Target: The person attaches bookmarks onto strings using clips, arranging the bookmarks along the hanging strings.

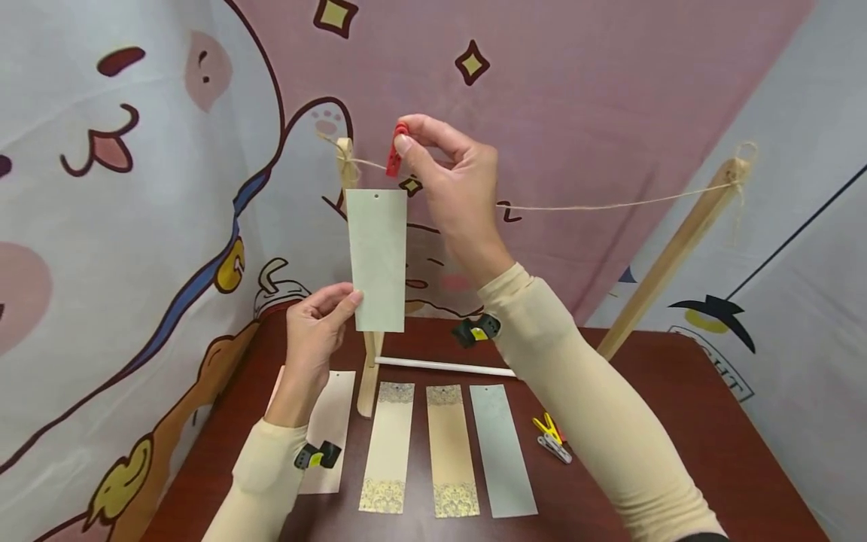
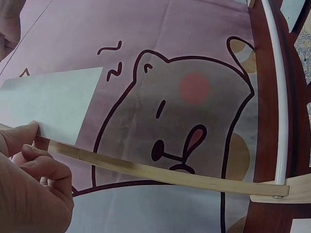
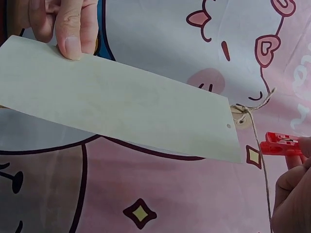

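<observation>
A pale green bookmark point(image 1: 377, 260) with a small hole near its top edge hangs upright in my left hand point(image 1: 314, 339), pinched at its lower left edge. Above it, my right hand point(image 1: 460, 184) pinches a red clothespin point(image 1: 395, 150) between thumb and fingers. The clothespin's tip is beside the twine point(image 1: 589, 208), close to the knot on the left wooden post point(image 1: 345, 162). In the right wrist view a gap separates the clothespin point(image 3: 282, 144) from the holed end of the bookmark point(image 3: 121, 99).
On the dark red table point(image 1: 576, 497) lie several more bookmarks, including a lace-patterned cream one point(image 1: 389, 444) and a grey-blue one point(image 1: 503, 452). Yellow and grey clothespins point(image 1: 552, 440) lie at the right. A white rod point(image 1: 447, 367) runs low behind; a second wooden post point(image 1: 670, 256) leans right.
</observation>
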Available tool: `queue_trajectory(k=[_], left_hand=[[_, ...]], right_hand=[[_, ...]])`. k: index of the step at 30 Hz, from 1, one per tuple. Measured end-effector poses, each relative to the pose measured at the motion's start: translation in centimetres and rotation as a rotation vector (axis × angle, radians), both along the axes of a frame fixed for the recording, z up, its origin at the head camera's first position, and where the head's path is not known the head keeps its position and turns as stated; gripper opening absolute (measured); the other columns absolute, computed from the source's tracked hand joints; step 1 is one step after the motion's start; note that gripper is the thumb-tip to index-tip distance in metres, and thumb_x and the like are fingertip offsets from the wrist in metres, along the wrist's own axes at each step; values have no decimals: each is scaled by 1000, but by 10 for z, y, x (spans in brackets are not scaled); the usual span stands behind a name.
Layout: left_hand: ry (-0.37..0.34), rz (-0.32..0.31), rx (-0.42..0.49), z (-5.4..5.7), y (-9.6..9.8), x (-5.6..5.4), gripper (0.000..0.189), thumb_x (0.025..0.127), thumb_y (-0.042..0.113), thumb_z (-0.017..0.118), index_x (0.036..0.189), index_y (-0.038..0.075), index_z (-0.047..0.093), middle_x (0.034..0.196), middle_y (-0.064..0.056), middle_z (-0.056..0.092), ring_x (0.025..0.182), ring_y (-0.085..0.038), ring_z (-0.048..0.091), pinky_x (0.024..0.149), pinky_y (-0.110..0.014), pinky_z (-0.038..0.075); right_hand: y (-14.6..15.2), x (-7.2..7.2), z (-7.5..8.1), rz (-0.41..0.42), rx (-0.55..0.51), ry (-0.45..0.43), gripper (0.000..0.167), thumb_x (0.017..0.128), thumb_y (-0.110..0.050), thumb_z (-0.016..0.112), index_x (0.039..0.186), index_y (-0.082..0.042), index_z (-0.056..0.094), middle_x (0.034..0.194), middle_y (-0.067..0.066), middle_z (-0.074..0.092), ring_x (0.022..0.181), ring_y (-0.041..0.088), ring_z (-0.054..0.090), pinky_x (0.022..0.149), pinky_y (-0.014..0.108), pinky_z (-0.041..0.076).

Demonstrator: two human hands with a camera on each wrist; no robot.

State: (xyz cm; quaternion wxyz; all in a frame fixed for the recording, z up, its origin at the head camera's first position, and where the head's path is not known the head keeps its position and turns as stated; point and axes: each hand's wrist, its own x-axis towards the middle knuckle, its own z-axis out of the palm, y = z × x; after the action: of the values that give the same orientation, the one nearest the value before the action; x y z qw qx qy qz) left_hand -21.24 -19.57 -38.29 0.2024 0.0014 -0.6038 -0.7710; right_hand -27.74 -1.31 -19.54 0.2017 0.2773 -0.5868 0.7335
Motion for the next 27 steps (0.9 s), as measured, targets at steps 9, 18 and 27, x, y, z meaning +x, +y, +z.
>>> queue_trajectory(k=[9, 18, 27], left_hand=[[20, -8, -9, 3, 0, -2, 14, 97, 6, 85, 109, 1, 80, 81, 2, 74, 45, -4, 33, 42, -21, 20], [27, -25, -12, 8, 0, -7, 17, 97, 9, 85, 111, 1, 80, 84, -1, 76, 45, -5, 33, 43, -22, 20], [34, -40, -2, 11, -1, -11, 16, 97, 10, 86, 110, 3, 80, 84, 0, 75, 47, -6, 35, 43, -22, 20]], right_hand=[[-4, -3, 3, -13, 15, -12, 15, 98, 1, 79, 114, 2, 82, 99, 8, 79, 89, 21, 73, 80, 31, 57], [-5, -9, 8, -32, 74, -51, 15, 97, -1, 82, 112, 1, 83, 98, 7, 80, 98, 20, 71, 79, 29, 55], [-9, -11, 10, 9, 97, -118, 17, 96, 0, 83, 113, 3, 83, 98, 8, 80, 93, 18, 73, 80, 28, 57]])
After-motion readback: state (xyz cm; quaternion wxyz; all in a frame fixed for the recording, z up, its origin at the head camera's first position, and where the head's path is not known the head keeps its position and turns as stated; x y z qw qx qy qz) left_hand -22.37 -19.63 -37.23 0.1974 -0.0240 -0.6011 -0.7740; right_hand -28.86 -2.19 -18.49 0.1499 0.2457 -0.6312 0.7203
